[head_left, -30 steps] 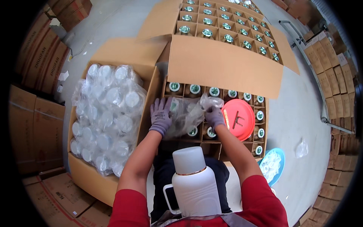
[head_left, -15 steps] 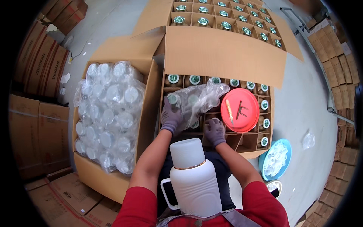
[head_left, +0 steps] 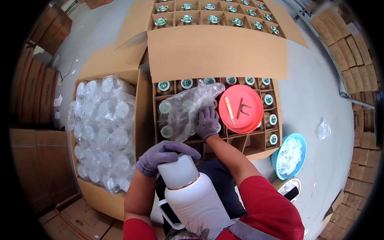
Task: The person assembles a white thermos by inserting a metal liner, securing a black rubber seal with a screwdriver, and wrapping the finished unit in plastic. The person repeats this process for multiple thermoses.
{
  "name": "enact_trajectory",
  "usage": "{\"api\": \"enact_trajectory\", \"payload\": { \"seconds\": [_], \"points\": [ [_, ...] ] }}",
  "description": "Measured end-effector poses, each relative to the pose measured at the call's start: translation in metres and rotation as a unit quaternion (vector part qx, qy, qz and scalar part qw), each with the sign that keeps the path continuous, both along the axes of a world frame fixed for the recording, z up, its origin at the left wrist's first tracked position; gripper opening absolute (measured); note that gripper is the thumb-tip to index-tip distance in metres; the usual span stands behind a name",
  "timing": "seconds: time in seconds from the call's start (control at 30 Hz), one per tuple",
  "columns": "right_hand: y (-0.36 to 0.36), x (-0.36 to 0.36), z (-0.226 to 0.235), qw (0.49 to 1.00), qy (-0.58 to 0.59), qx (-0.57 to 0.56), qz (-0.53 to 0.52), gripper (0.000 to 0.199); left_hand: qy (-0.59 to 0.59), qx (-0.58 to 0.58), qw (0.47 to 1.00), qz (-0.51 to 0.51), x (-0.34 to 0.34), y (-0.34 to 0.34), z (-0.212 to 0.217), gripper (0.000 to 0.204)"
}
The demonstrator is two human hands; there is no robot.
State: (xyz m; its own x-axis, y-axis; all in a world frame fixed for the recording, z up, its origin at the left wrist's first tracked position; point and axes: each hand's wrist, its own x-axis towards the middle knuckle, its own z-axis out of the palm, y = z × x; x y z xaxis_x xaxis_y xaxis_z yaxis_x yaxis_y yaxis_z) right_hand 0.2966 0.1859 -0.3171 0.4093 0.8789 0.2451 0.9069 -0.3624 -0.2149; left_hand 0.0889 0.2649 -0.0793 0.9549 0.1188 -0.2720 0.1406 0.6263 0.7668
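Nearest, a smooth white plastic flask with a side handle (head_left: 198, 200) stood at the person's chest; the gloved left hand (head_left: 166, 157), a moment earlier on the bag, now curled closed over its cap. Beyond, the gloved right hand (head_left: 207, 123) lay flat, fingers spread, on a crinkled clear plastic bag (head_left: 186, 108) draped over jars in the divided cardboard box (head_left: 276, 116). Just beside sat a round red lid (head_left: 250, 114). Farther left, film-wrapped clear containers (head_left: 102, 128) filled another carton.

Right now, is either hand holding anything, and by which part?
The left hand grips the white jug by its cap. The right hand rests on the clear plastic bag in the box, gripping nothing clearly.
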Motion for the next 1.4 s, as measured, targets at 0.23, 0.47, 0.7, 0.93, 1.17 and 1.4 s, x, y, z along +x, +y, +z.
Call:
{"api": "enact_trajectory", "payload": {
  "seconds": [0.23, 0.47, 0.7, 0.93, 1.17, 1.4],
  "points": [
    [0.012, -0.001, 0.022, 0.988, 0.050, -0.099, -0.104, 0.038, -0.011, 0.149, 0.987, -0.053, -0.002, 0.028, 0.023, 0.037],
    [0.008, 0.005, 0.046, 0.936, 0.294, -0.051, -0.185, 0.029, 0.066, 0.164, 0.984, -0.022, -0.009, 0.008, 0.041, 0.033],
    [-0.044, 0.139, 0.095, 0.863, 0.455, 0.006, -0.221, 0.014, 0.093, 0.113, 0.989, -0.020, -0.012, -0.005, 0.038, 0.035],
    [-0.019, 0.129, 0.086, 0.953, 0.120, -0.050, -0.273, 0.031, 0.046, 0.075, 0.996, -0.035, -0.009, -0.004, 0.023, 0.031],
    [-0.052, 0.026, 0.242, 0.991, 0.008, 0.013, 0.133, 0.065, 0.046, 0.214, 0.976, 0.015, 0.005, 0.001, -0.010, 0.090],
    [-0.021, 0.023, 0.154, 0.951, 0.177, -0.255, -0.010, 0.029, 0.064, 0.438, 0.887, 0.129, 0.005, -0.020, -0.038, 0.105]
  ]
}}
